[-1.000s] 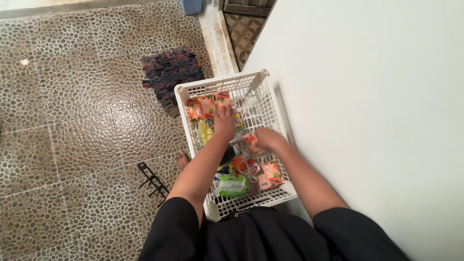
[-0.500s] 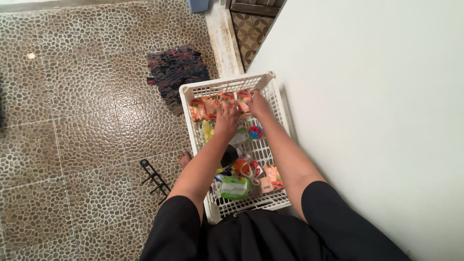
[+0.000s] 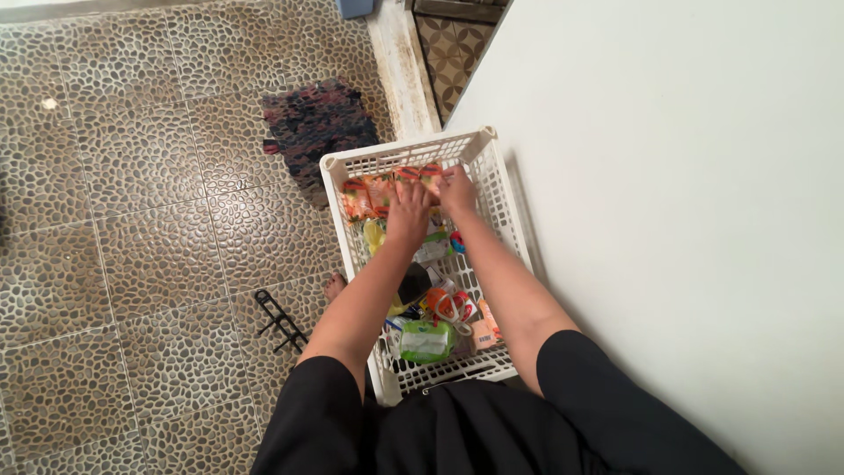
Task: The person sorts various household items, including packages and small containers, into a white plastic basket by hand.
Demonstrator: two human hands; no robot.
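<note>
Both hands reach into a white plastic basket (image 3: 338,180) standing at the edge of a white desk (image 3: 686,193). Left hand (image 3: 409,214) and right hand (image 3: 457,188) have fingers clenched on orange snack packets (image 3: 374,195) at the basket's far end. A green packet (image 3: 426,340) lies at the near end.

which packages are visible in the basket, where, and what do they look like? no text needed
Orange sachets: row at the white basket far end, under both hands, flat, orange-red.
Green pack: near end, soft, green and white.
Yellow packet: left side, mostly hidden.
Orange-white packets: near end, small, jumbled.
</note>
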